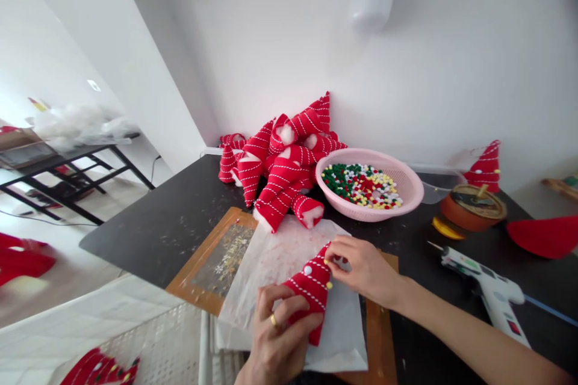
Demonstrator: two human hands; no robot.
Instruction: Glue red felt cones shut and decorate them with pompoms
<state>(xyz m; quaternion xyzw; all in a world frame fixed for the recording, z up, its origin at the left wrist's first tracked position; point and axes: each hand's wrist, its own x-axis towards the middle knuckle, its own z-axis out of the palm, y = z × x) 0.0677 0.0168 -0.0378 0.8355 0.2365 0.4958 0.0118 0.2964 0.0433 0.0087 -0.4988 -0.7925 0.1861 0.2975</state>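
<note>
Red fabric cone with white stitched stripes, held tilted between both hands just above a sheet of white baking paper, its point up toward the right hand. A white pom-pom and a yellow pom-pom sit on its side. The left hand, a gold ring on one finger, wraps the cone's lower part, its fingers curled and pressed together against the fabric. The right fingertips are bunched and pinch the cone near its point. Under the paper lies a wooden frame with a glittery panel, on a black table. Beyond stands a heap of striped red cones, touching a pink plastic colander filled with red, green, white and yellow pom-poms. A white hot glue gun lies beside the right forearm, and a finished cone stands behind a brown dish, near the wall. More red cones lie in a white wire basket at lower left
</note>
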